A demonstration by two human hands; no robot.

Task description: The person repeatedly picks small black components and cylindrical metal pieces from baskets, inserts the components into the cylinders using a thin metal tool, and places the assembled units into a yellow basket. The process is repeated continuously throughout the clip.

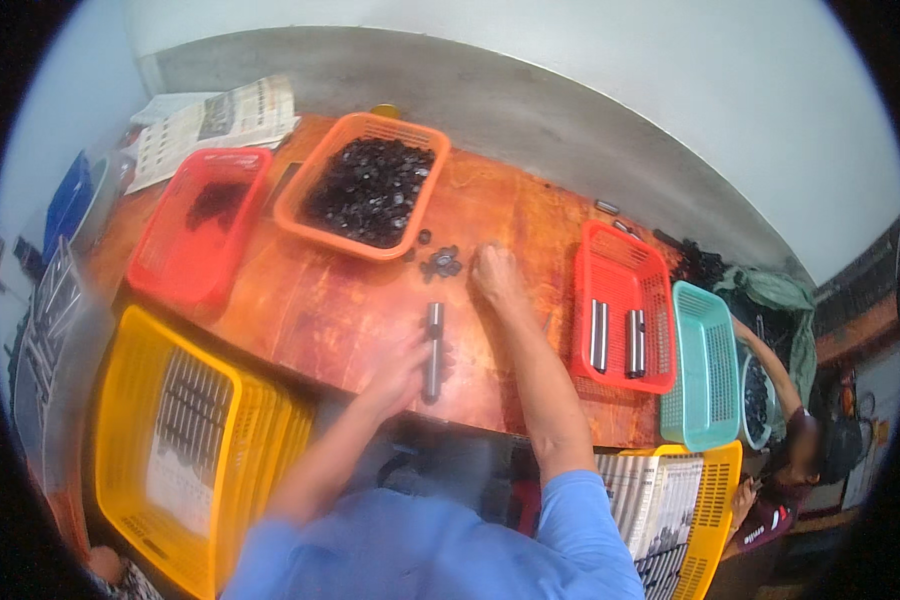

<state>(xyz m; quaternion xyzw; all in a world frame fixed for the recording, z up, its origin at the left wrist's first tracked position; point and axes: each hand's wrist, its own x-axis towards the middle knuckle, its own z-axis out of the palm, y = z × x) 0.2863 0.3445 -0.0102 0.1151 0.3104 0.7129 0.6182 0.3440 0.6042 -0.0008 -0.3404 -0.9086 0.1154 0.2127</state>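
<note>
My left hand holds a shiny metal tube near the table's front edge, its fingers blurred around the lower part. A dark ring-like line crosses the tube partway up. My right hand is farther back, with its fingers curled in on the tabletop; whether anything is inside them is hidden. Just left of it lies a small heap of black round pieces. Behind the heap, an orange basket is filled with many similar black pieces.
A red basket at right holds several metal tubes, beside a green basket. At left are a red tray and stacked yellow crates. Another yellow crate stands at lower right, near another person's arm.
</note>
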